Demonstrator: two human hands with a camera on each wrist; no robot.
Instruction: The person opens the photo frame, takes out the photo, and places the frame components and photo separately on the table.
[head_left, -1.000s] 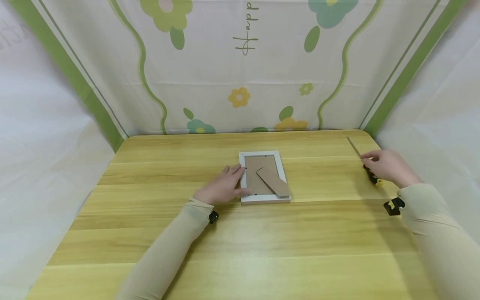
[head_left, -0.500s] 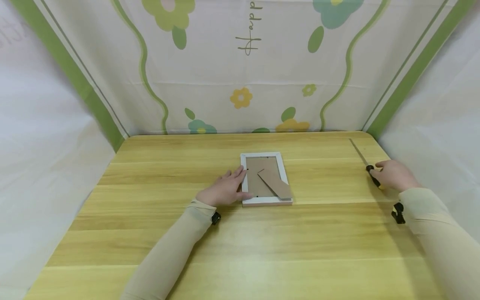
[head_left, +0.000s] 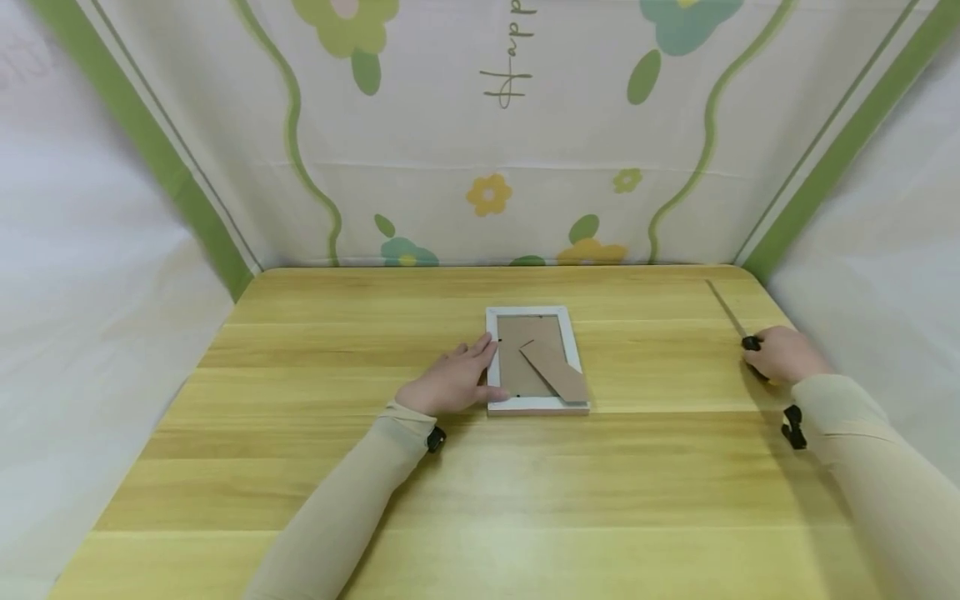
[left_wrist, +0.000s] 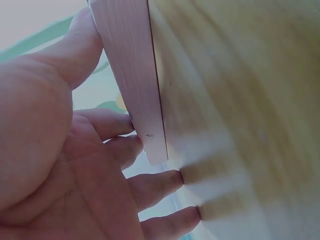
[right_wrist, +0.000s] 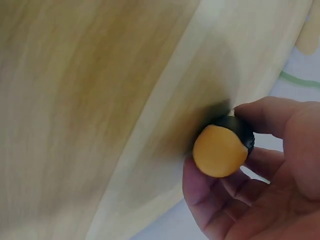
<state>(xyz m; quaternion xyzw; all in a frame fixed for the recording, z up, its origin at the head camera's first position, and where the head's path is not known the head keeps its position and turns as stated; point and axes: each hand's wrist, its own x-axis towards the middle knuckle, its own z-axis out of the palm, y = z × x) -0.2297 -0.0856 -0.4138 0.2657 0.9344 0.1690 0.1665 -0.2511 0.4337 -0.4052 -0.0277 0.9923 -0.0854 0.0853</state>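
A white picture frame (head_left: 572,350) lies face down at mid-table, its brown backing and slanted stand flap (head_left: 551,372) facing up. My left hand (head_left: 450,379) rests at its left side, thumb and two fingers touching the rim. In the left wrist view, the frame's side edge (left_wrist: 131,70) meets these fingertips, while the other two fingers reach the tabletop. At the right, my right hand (head_left: 787,356) grips a screwdriver (head_left: 727,310) by its black handle, with the long shaft pointing away from me. The handle's yellow end (right_wrist: 220,150) faces the right wrist camera.
The wooden table (head_left: 525,500) has a rounded far edge against a flower-printed cloth (head_left: 420,125). Pale cloth hangs at both sides. The right hand and screwdriver are near the table's right edge.
My right hand has shifted back along the screwdriver, from around the top of the handle to a fuller grip on it. The left hand stays on the frame.
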